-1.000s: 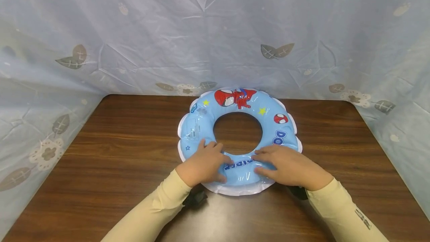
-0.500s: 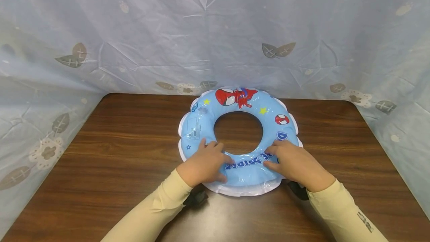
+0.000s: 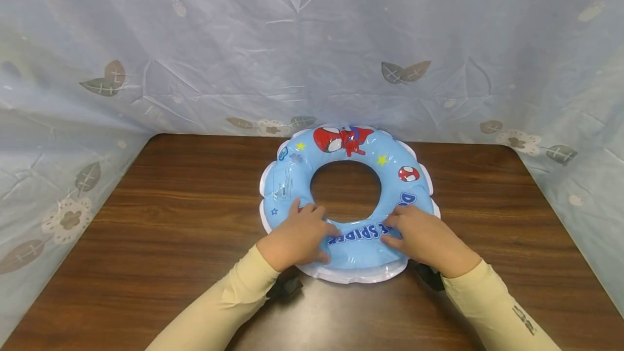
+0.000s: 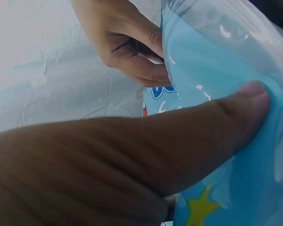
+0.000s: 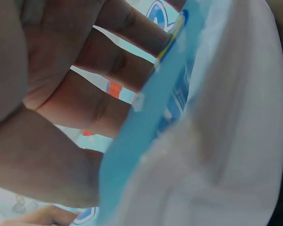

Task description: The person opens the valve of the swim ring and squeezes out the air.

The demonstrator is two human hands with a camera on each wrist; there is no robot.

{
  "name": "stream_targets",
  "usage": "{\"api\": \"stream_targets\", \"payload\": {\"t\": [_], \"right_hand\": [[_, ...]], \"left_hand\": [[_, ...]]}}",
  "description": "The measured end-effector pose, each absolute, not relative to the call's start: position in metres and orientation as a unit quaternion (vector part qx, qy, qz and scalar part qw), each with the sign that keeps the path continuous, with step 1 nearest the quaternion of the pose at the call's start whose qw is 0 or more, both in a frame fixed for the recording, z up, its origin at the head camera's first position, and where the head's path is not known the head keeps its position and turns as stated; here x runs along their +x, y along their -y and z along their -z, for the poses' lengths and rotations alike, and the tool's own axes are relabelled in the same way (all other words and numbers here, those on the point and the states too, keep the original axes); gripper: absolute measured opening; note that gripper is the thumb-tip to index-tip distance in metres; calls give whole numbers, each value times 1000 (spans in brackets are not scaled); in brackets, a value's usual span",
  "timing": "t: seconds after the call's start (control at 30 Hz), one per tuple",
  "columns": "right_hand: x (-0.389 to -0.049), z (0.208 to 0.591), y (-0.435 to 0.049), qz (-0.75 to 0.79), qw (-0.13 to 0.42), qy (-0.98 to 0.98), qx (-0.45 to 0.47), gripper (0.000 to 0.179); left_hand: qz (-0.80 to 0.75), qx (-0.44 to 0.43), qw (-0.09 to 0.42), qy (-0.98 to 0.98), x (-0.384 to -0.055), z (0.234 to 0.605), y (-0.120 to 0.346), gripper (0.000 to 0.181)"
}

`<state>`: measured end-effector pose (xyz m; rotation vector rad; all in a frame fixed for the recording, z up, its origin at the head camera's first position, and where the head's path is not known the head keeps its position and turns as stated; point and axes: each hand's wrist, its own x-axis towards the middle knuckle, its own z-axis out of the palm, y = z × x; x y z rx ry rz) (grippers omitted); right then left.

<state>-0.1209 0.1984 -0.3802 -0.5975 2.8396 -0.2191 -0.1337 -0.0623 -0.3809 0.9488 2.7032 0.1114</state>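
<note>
A light blue inflatable swim ring (image 3: 348, 256) with a white scalloped edge lies flat on the wooden table, printed with red cartoon figures, yellow stars and blue lettering. My left hand (image 3: 297, 237) rests on its near left part, fingers spread. The left wrist view shows that thumb (image 4: 221, 117) straight along the ring's shiny side. On the near right part rests my right hand (image 3: 426, 237), its fingers lying over the lettering and covering some of it. In the right wrist view several extended fingers (image 5: 115, 66) reach across the blue surface.
Brown wood tabletop (image 3: 195, 194) surrounds the ring. A pale grey-blue curtain (image 3: 312, 42) with leaf and flower prints hangs behind and along both sides, close to the ring's far edge. A dark wrist device (image 3: 285, 287) shows under the left wrist.
My right hand has shifted a little right along the ring, uncovering more lettering. The left hand stays at the same spot, and the ring is nearly unmoved.
</note>
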Motion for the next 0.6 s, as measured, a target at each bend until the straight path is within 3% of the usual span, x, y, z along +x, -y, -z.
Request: {"api": "stream_targets", "payload": {"t": [0.6], "right_hand": [[-121,384,-198,60,100,-966,-230,38]], "left_hand": [[-41,334,121,-934,-132,378,60,51]]}}
